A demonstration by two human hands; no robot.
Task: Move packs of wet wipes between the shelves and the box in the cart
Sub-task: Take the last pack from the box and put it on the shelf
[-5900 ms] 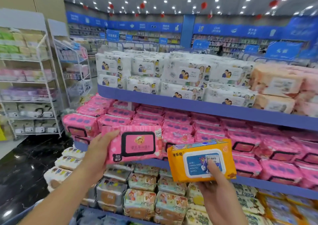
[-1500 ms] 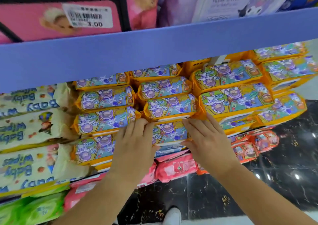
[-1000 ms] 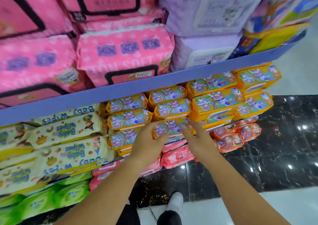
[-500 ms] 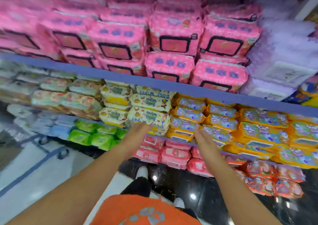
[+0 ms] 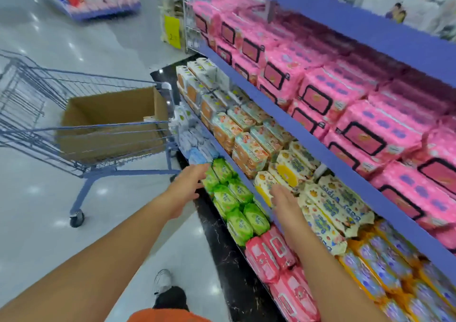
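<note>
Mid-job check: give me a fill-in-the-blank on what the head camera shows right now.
The cardboard box sits inside the wire ___.
The left hand and right hand each hold ___.
The bottom-shelf packs between the two hands are coloured ___.
Missing words: cart; nothing; green.

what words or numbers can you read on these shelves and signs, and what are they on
"Baby Wipes": blue letters, seen upside down, on the cream packs on the middle shelf.
"2": on the yellow sign at the shelf's far end; the rest is blurred.
Print on the pink packs and green packs is too blurred to read.
</note>
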